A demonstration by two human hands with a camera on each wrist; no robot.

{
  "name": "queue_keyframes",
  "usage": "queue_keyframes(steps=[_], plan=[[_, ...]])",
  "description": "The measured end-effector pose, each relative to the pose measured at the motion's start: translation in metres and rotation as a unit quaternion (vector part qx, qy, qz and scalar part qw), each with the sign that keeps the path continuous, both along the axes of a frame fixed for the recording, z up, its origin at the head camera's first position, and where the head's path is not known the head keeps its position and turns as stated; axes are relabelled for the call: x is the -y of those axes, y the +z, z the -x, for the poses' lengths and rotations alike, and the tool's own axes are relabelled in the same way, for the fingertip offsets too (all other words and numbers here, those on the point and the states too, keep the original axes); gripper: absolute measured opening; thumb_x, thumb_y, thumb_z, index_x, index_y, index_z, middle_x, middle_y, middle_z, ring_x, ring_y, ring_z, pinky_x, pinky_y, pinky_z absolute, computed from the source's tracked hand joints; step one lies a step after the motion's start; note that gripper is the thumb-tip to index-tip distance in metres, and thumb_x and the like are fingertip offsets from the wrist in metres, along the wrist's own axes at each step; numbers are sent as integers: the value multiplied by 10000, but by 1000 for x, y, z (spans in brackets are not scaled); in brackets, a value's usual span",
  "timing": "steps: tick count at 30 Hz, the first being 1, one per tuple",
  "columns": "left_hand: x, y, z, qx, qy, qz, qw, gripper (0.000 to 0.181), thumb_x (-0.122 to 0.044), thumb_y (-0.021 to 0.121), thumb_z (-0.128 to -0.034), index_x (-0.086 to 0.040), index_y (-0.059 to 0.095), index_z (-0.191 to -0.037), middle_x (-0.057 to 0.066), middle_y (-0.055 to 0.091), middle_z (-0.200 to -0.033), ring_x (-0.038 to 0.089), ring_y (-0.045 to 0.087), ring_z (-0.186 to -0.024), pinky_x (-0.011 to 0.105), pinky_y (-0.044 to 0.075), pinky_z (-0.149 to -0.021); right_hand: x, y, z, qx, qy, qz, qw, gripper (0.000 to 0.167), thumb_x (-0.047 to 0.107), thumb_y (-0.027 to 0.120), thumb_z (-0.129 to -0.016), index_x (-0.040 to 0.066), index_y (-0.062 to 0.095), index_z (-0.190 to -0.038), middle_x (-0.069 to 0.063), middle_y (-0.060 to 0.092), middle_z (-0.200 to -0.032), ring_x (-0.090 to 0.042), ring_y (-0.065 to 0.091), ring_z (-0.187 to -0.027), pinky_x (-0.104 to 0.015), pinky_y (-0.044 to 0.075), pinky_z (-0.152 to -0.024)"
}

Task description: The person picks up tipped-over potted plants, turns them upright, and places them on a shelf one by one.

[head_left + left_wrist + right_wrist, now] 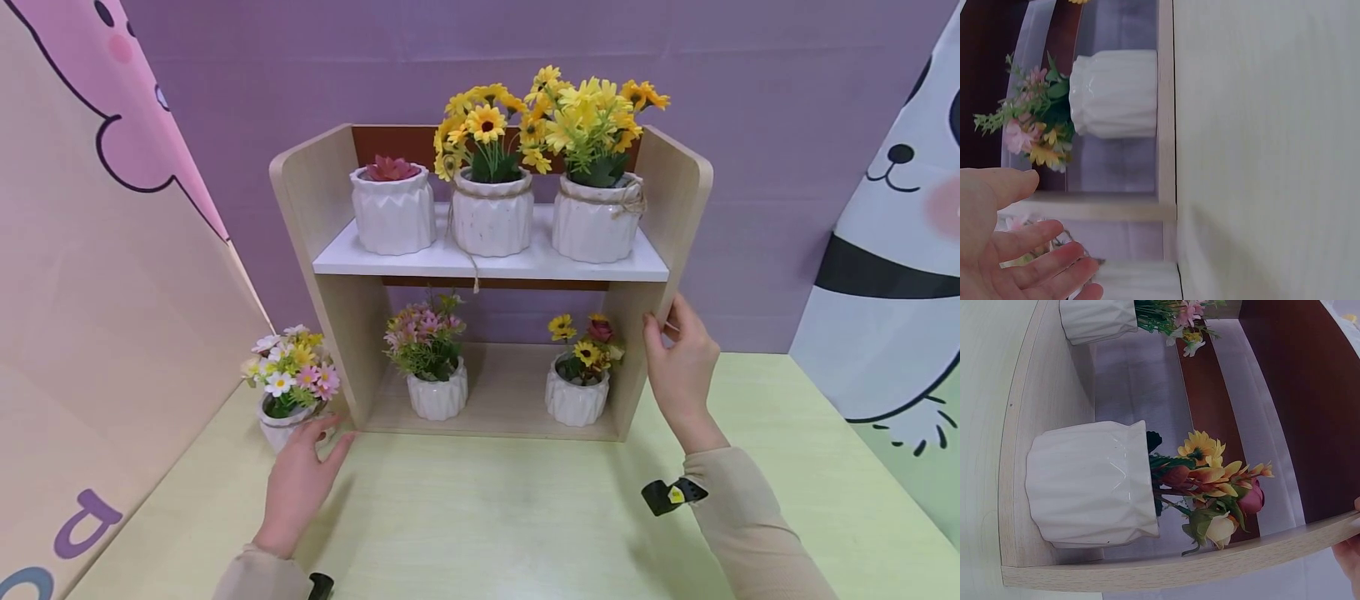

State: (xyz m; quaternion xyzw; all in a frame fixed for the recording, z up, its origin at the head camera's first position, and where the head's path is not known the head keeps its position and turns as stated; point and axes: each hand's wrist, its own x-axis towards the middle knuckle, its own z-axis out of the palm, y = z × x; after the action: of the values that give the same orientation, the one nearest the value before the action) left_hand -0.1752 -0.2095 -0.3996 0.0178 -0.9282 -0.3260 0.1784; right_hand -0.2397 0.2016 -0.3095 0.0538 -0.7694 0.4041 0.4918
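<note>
A two-tier wooden shelf stands on the table, with white flower pots on both levels. My right hand pinches the front edge of its right side panel, thumb on one face and fingers on the other. My left hand, fingers spread, is near the shelf's lower left corner, beside the white pot of mixed daisies outside the shelf. In the left wrist view the left hand holds nothing; whether it touches that pot cannot be told.
The upper tier carries a red succulent pot and two yellow-flower pots. Below stand a pink-flower pot and a rose-and-sunflower pot. A purple cloth hangs behind; printed panels flank the table.
</note>
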Motion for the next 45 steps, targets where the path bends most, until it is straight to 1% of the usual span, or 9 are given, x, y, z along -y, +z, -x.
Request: queue_keyframes(steps=[4, 8, 12, 15, 20, 23, 27, 35, 45], plan=[[7, -4, -1, -194, 177, 39, 9996, 396, -289, 567, -891, -25, 553, -1187, 196, 537, -1214, 353, 555, -1018, 514, 444, -747, 0, 0, 0, 0, 0, 16, 10000, 233, 25, 583, -835, -29, 601, -1062, -183, 646, -882, -267, 637, -814, 4, 389, -700], [16, -5, -1, -208, 385, 67, 9990, 398, -270, 567, -890, 0, 544, -1182, 214, 547, -1193, 375, 555, -1010, 524, 434, -744, -1, -1, 0, -15, 14, 15, 10000, 245, 21, 585, -833, -30, 599, -1072, -189, 645, -889, -276, 637, -819, 1, 392, -704], [22, -3, 0, -260, 616, -17, 9978, 405, -261, 553, -896, 13, 533, -1194, 229, 552, -1172, 386, 549, -1009, 516, 422, -756, -1, -1, 0, -39, 27, 21, 10000, 256, 16, 586, -833, -24, 601, -1085, -191, 648, -899, -279, 640, -826, -165, 492, -721], [25, -1, 1, -415, 776, -101, 9961, 398, -233, 553, -893, 28, 524, -1192, 236, 563, -1142, 384, 544, -997, 501, 413, -760, -1, -1, 0, -76, 29, 6, 10000, 262, 12, 583, -833, -19, 605, -1092, -190, 648, -896, -282, 642, -823, -311, 502, -719], [29, 3, 2, -677, 1084, -238, 9915, 372, -189, 553, -884, 56, 523, -1163, 257, 561, -1094, 382, 538, -972, 482, 409, -761, 0, 0, 0, -130, 15, -13, 9999, 262, 4, 583, -829, -21, 609, -1089, -191, 644, -880, -284, 641, -813, -323, 501, -712], [31, 4, 3, -704, 1288, -327, 9886, 376, -188, 550, -884, 60, 522, -1165, 264, 552, -1089, 379, 536, -961, 474, 407, -740, 0, 1, 1, -121, 11, -35, 9999, 259, 8, 585, -829, -24, 606, -1086, -192, 642, -879, -285, 639, -816, -317, 502, -717], [36, 4, 5, -574, 1412, -383, 9876, 427, -215, 541, -890, 70, 488, -1203, 269, 514, -1111, 389, 512, -956, 488, 387, -708, 0, 1, 1, -139, -3, -65, 9999, 264, 6, 591, -825, -34, 601, -1086, -201, 638, -873, -294, 639, -814, -313, 503, -718], [45, -2, 15, -275, 1437, -468, 9881, 588, -260, 559, -875, 127, 365, -1273, 317, 378, -1193, 438, 426, -1024, 550, 365, -804, 0, 0, 1, -190, -45, -114, 9997, 274, -3, 595, -817, -44, 598, -1089, -212, 635, -866, -304, 639, -807, -310, 501, -711], [49, -4, 24, 162, 1216, -480, 9913, 762, -326, 605, -845, 166, 261, -1315, 371, 279, -1281, 484, 353, -1119, 593, 322, -917, 0, 0, 1, -142, -73, -117, 9998, 269, 10, 598, -821, -40, 600, -1086, -208, 635, -867, -298, 637, -812, -320, 503, -715]])
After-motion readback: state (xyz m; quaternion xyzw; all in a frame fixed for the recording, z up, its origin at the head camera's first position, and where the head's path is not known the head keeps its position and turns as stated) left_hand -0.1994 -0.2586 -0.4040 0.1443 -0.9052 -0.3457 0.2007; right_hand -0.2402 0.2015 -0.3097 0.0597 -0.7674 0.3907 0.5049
